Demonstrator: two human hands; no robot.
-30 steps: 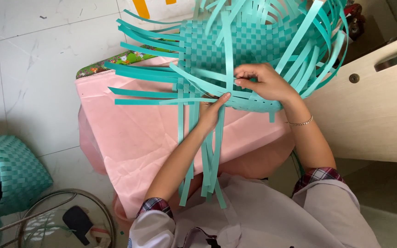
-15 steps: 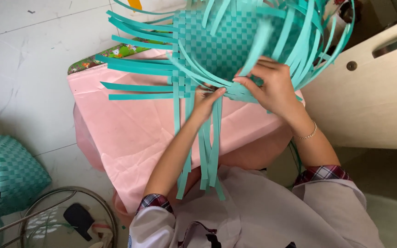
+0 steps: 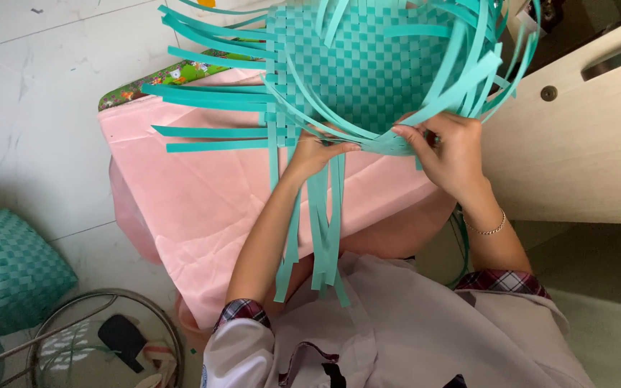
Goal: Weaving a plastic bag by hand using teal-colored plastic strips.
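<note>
A: Where's the mat sitting?
B: Teal woven mat (image 3: 357, 61) is lying tilted over the pink cloth (image 3: 217, 194), near edge at both hands. Loose strips (image 3: 325, 223) are hanging off that edge over the person's lap, more fanning out left.
A: Left hand?
B: Left hand (image 3: 318, 152) is pinching a strip at the mat's edge, fingers closed on it.
A: Right?
B: Right hand (image 3: 451, 154) is gripping a curved strip (image 3: 389, 144) just beside the left, thumb and fingers clamped. Bracelet (image 3: 486, 230) is sitting on that wrist.
A: Around it?
B: Wooden panel (image 3: 583, 136) is standing right of the cloth. Finished woven basket (image 3: 8, 266) is lying on the floor at left, wire frame (image 3: 102, 338) near it.
</note>
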